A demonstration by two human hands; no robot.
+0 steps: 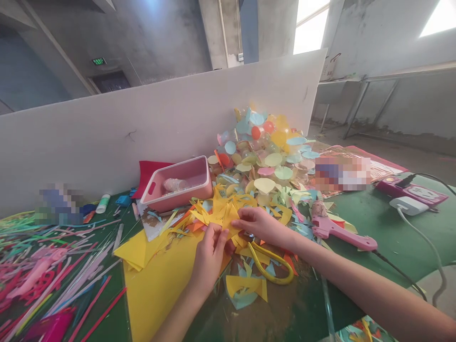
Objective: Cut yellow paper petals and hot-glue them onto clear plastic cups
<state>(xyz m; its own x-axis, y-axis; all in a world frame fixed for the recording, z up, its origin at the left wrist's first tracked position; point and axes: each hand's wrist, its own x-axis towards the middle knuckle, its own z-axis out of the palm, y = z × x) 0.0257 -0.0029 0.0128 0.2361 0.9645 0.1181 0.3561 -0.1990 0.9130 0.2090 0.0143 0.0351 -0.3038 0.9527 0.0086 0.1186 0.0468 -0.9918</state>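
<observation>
Both my hands meet over the scrap pile near the middle of the table. A piece of yellow paper is pinched between the thumb and fingers of my right hand. My left hand has its thumb and fingers closed on the lower left side of the same paper. Just below my right hand lie scissors with yellow handles, their blades hidden by hand and scraps. Under my left forearm is a large yellow sheet, with folded yellow pieces on its upper left corner.
A pink bin stands behind the hands, beside a heap of plastic cups with paper discs. A pink glue gun lies right, its cord trailing near my forearm. Further right is a power strip. Coloured straws cover the left.
</observation>
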